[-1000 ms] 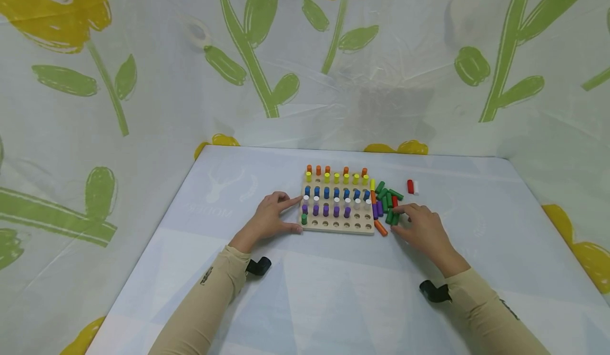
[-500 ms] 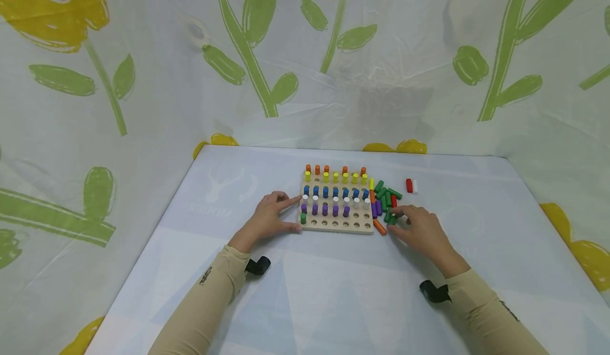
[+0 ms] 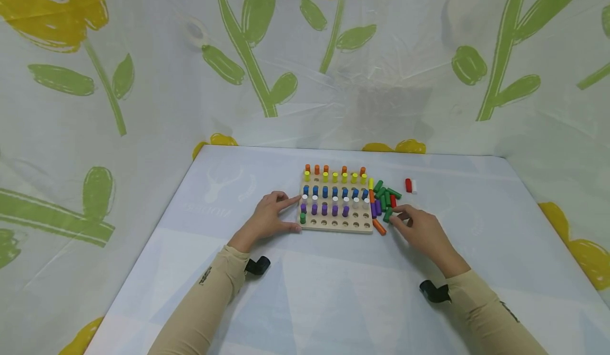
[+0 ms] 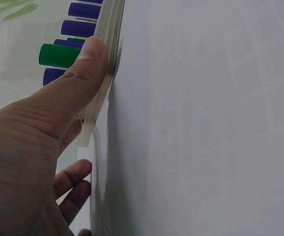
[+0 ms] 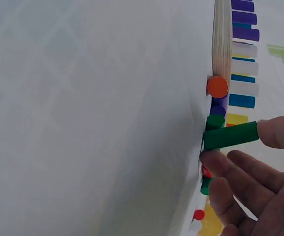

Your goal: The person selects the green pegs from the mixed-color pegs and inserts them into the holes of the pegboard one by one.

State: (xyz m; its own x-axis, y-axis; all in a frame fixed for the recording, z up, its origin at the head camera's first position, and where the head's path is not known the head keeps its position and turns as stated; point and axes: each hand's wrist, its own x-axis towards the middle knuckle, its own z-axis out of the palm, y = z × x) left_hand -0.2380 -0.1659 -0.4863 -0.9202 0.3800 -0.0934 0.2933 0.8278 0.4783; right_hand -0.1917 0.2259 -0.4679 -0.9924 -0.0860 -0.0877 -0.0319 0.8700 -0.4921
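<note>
A wooden pegboard (image 3: 337,224) lies on the table, bearing rows of orange, yellow, blue, white and purple pegs and one green peg (image 3: 302,218) in its front-left hole. My left hand (image 3: 269,218) touches the board's left side with a straight index finger; its thumb presses the front edge near the corner. At the board's right, my right hand (image 3: 424,231) pinches a green peg (image 5: 231,136) end to end between thumb and index finger, as the right wrist view shows. In the head view its fingers partly cover that peg.
Loose green pegs (image 3: 385,200) lie heaped along the board's right side, with purple pegs (image 3: 378,206) and a red peg (image 3: 393,201) among them. An orange peg (image 3: 379,227) lies nearest the front. Farther right are another red peg (image 3: 408,185) and a white peg (image 3: 414,186).
My right thumb and fingers have drawn closer together around a green peg at the front of the loose heap. The left hand stays at the board's left edge.
</note>
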